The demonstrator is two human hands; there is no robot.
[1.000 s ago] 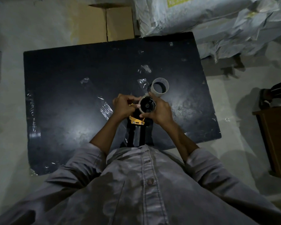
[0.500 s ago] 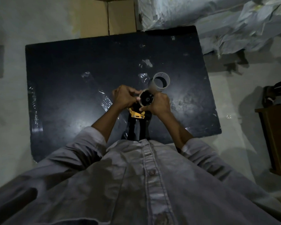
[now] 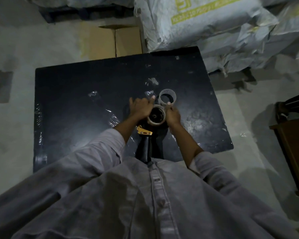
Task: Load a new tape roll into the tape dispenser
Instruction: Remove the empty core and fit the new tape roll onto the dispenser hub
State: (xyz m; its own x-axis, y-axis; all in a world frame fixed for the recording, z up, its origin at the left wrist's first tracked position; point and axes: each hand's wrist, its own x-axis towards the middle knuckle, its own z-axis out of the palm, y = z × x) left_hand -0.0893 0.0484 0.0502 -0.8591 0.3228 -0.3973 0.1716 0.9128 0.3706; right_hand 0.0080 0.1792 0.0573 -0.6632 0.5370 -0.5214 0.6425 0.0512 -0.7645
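Note:
The tape dispenser has a black handle that points toward me and a yellow plate near its head; it is over the black board. A pale tape roll sits around the dispenser's dark hub. My left hand lies over the roll's left side, fingers spread forward. My right hand grips the roll's right edge. A second, clear ring-shaped roll stands on the board just beyond my hands, touching my right fingertips.
Scraps of clear tape stick to the board. A cardboard box and stacked white sacks lie beyond the board's far edge. A brown wooden cabinet stands at the right on the pale floor.
My left hand has opened out from a fist and reached forward over the roll. The roll shows more fully on the hub. The camera has tilted, so the scene sits lower.

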